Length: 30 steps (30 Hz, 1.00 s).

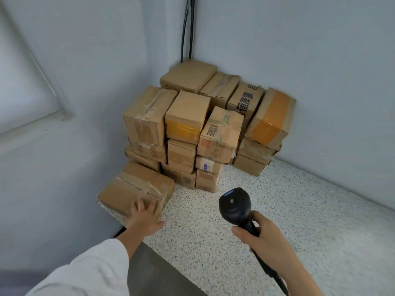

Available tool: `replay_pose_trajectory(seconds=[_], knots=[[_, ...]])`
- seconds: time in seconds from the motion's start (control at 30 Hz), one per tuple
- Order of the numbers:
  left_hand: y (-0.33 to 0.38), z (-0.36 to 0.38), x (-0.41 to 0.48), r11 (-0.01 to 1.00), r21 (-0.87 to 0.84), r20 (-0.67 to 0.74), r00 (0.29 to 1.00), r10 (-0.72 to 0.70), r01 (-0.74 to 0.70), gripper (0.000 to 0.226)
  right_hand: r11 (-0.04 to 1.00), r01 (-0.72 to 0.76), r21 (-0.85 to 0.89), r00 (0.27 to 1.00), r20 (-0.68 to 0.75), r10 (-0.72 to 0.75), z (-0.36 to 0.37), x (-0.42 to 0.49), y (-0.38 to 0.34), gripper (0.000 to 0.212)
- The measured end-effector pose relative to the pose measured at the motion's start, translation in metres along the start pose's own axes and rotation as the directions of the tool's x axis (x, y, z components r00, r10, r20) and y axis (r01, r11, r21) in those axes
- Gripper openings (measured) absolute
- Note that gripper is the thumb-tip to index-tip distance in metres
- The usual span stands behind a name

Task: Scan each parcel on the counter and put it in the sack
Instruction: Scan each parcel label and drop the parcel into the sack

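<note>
Left hand: the left hand point(144, 216) lies with its fingers straight and spread on the near end of the lone parcel point(136, 189), thumb out toward 3 o'clock; it grips nothing.
Right hand: the right hand point(263, 238) is curled round the handle of the black scanner point(235, 205), held over the counter with its head aimed toward 11 o'clock.
Lone parcel: a taped brown carton at the counter's edge, at 9 o'clock from the scanner, beside the left wall and just in front of the stack.
Stack: the stack of parcels point(186, 116) fills the corner at 12 o'clock, several layers high. A barcode parcel point(221, 135) sits tilted on its front, and an orange-taped parcel point(270, 118) leans at its 3 o'clock side.
Counter: the speckled white counter point(288, 214) spreads from the corner toward 5 o'clock.
Cables: black cables point(187, 28) drop down the wall corner behind the stack.
Sleeve: a white sleeve point(85, 268) covers the left arm at 7 o'clock.
</note>
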<state>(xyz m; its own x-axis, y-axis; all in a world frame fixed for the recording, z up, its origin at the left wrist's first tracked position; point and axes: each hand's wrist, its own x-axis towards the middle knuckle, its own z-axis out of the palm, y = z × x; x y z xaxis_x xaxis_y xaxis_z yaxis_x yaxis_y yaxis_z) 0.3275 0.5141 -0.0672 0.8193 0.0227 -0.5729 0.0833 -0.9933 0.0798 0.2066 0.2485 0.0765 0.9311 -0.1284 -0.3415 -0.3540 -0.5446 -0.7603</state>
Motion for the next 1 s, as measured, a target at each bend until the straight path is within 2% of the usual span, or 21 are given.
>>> replay_pose_trajectory(seconds=[0.2, 0.37, 0.57, 1.0], knots=[[0.006, 0.027, -0.021, 0.999, 0.027, 0.025, 0.999, 0.037, -0.037, 0.091, 1.0, 0.006, 0.003, 1.0, 0.006, -0.006, -0.006, -0.006, 0.01, 0.019], [0.028, 0.054, -0.056, 0.992, 0.025, 0.051, 0.991, 0.124, -0.126, 0.093, 1.0, 0.016, 0.027, 1.0, 0.007, -0.016, -0.013, -0.019, 0.022, 0.019], [0.076, 0.083, -0.105, 0.975, 0.086, 0.08, 0.977, 0.198, -0.205, 0.094, 0.998, 0.015, 0.068, 1.0, 0.002, -0.016, -0.032, -0.044, 0.044, 0.017], [0.196, 0.139, -0.166, 0.901, 0.164, 0.091, 0.916, 0.392, -0.402, 0.088, 0.994, -0.079, 0.071, 0.986, -0.143, 0.089, -0.09, -0.111, 0.112, 0.02]])
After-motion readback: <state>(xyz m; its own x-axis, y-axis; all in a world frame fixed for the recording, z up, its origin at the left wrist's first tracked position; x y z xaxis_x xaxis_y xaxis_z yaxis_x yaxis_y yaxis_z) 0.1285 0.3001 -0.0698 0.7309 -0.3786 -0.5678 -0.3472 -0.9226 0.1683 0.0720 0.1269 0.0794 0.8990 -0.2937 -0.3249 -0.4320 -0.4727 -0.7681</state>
